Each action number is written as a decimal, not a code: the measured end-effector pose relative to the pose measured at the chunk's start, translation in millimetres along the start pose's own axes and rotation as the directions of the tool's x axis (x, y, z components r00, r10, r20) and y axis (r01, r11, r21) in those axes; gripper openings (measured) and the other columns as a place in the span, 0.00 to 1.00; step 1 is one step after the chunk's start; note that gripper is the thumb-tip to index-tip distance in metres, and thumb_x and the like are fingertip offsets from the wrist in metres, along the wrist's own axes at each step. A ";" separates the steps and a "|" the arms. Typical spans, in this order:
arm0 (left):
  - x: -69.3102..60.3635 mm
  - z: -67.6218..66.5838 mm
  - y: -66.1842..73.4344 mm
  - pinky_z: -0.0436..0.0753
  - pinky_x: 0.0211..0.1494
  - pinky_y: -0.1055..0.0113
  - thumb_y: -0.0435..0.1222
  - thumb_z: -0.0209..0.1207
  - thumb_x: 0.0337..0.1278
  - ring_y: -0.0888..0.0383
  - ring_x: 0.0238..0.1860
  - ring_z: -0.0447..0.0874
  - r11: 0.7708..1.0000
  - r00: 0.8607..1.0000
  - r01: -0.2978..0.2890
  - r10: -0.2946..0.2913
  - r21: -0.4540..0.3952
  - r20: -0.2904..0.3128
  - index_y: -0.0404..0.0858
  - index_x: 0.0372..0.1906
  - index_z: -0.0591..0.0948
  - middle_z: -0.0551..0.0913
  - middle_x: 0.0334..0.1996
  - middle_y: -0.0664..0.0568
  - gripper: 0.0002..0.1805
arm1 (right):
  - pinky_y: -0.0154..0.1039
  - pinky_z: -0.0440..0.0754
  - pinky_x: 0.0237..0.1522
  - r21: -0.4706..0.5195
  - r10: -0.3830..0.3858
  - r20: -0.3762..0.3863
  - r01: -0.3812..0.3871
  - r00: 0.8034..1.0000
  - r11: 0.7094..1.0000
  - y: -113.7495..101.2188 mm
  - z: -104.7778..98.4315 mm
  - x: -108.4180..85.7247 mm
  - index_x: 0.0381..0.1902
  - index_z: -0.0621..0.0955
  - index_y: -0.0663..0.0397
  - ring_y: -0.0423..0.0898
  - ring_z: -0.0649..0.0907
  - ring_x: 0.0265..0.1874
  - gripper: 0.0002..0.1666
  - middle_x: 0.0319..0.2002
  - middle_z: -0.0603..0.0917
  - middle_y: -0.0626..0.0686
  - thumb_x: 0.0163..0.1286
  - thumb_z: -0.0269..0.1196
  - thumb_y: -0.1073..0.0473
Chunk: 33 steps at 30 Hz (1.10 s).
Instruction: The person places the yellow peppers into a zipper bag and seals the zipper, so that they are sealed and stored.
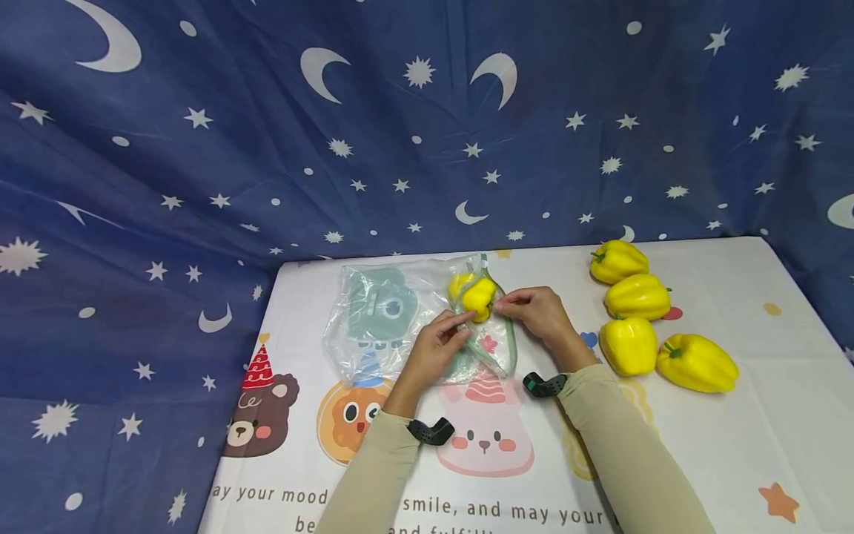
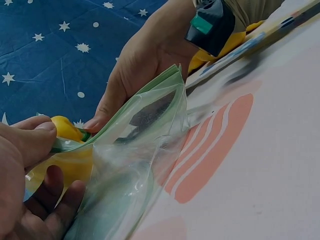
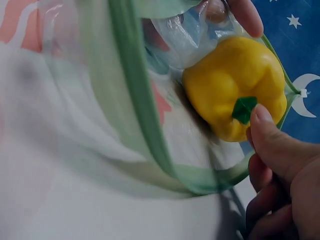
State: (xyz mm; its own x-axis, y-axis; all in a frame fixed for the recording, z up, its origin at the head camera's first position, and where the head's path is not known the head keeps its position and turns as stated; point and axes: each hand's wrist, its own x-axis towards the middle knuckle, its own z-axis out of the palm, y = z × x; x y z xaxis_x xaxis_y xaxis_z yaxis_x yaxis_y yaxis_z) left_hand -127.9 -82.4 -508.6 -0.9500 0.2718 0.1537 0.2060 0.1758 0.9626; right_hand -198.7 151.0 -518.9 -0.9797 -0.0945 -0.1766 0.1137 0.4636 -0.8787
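Nearest, beige sleeves reach forward, a black wrist device at each cuff; beneath them lies a white tablecloth printed with cartoon animals, party hats and lettering, a brown bear to the left of the left hand and an orange star nearer and to the right of the right hand.

The left hand grasps the green-edged rim of a clear plastic bag between thumb and fingers; the right hand pinches the green stem of a yellow pepper with thumb and forefinger; the pepper sits in the mouth of the bag, just beyond the left fingertips and to the left of the right ones; its stem end faces the right hand, and its long axis slants from there leftward and away, into the bag; the bag spreads on beyond the left hand and to its left.

Four other yellow peppers rest to the right of the right hand, their stems pointing different ways; farthest, past both hands, hangs a dark blue curtain patterned with pale moons and stars.
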 end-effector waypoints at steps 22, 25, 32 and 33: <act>4.2 -2.0 -29.0 0.72 0.37 0.72 0.36 0.60 0.72 0.61 0.32 0.70 0.999 0.999 0.016 -0.019 0.052 0.047 0.47 0.64 0.83 0.77 0.37 0.53 0.19 | 0.39 0.76 0.46 0.000 0.134 -0.039 -0.134 0.990 0.991 -6.7 0.7 3.4 0.43 0.92 0.50 0.52 0.82 0.50 0.26 0.45 0.91 0.54 0.54 0.79 0.39; 4.2 -2.3 -28.3 0.72 0.37 0.72 0.36 0.59 0.72 0.61 0.32 0.70 0.998 0.999 0.021 -0.024 0.057 0.048 0.46 0.64 0.83 0.77 0.37 0.53 0.19 | 0.38 0.77 0.46 0.004 0.129 -0.030 -0.129 0.991 0.992 -5.9 0.5 3.1 0.43 0.92 0.50 0.51 0.81 0.49 0.25 0.44 0.91 0.54 0.55 0.78 0.40; 4.9 -2.0 -28.0 0.72 0.38 0.72 0.37 0.59 0.73 0.61 0.33 0.70 0.997 0.998 0.027 -0.031 0.070 0.055 0.47 0.64 0.83 0.78 0.38 0.53 0.18 | 0.39 0.77 0.48 0.015 0.091 -0.010 -0.091 0.996 0.996 -2.3 -2.1 -0.1 0.44 0.91 0.52 0.51 0.82 0.49 0.24 0.43 0.91 0.54 0.57 0.77 0.41; 5.0 -1.9 -28.2 0.72 0.38 0.72 0.38 0.59 0.73 0.61 0.33 0.70 0.997 0.998 0.027 -0.031 0.072 0.055 0.48 0.64 0.83 0.77 0.38 0.53 0.18 | 0.39 0.77 0.49 0.015 0.082 -0.001 -0.082 0.997 0.997 -1.2 -3.2 -0.8 0.44 0.91 0.52 0.51 0.82 0.50 0.24 0.45 0.90 0.54 0.58 0.77 0.41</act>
State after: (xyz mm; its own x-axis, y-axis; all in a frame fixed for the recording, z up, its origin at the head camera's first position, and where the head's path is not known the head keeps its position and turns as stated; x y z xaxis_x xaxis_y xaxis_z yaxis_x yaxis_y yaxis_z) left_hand -138.9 -87.8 -534.6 -0.9415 0.3180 0.1114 0.1969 0.2508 0.9478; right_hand -198.6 153.3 -516.3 -0.9672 -0.0554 -0.2480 0.1963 0.4570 -0.8676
